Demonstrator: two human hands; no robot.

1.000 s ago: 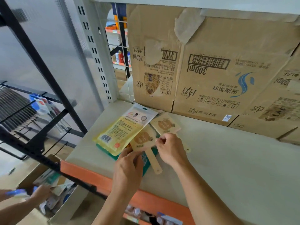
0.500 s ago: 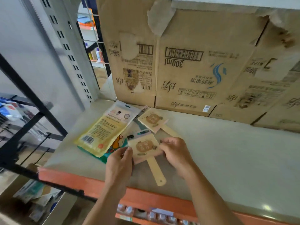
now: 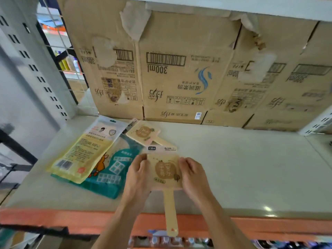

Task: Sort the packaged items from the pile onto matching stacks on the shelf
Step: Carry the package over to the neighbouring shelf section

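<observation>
A packaged beige paddle with a long handle [image 3: 166, 172] is held over the front of the shelf [image 3: 251, 168]. My left hand [image 3: 137, 174] grips its left edge and my right hand [image 3: 193, 175] grips its right edge. Its handle reaches past the orange shelf lip [image 3: 269, 224]. A second matching paddle [image 3: 143, 132] lies further back on the shelf. To the left, a yellow packet [image 3: 84, 151] lies on top of a teal packet [image 3: 109, 173].
Large cardboard boxes [image 3: 170, 69] line the back of the shelf. A perforated upright post [image 3: 36, 69] stands at the left. Bare shelf surface stretches to the right. Small bottles [image 3: 170, 240] show below the orange lip.
Both hands have pulled the paddle toward the front edge and turned it straight, handle pointing at me. The view has shifted right and closer.
</observation>
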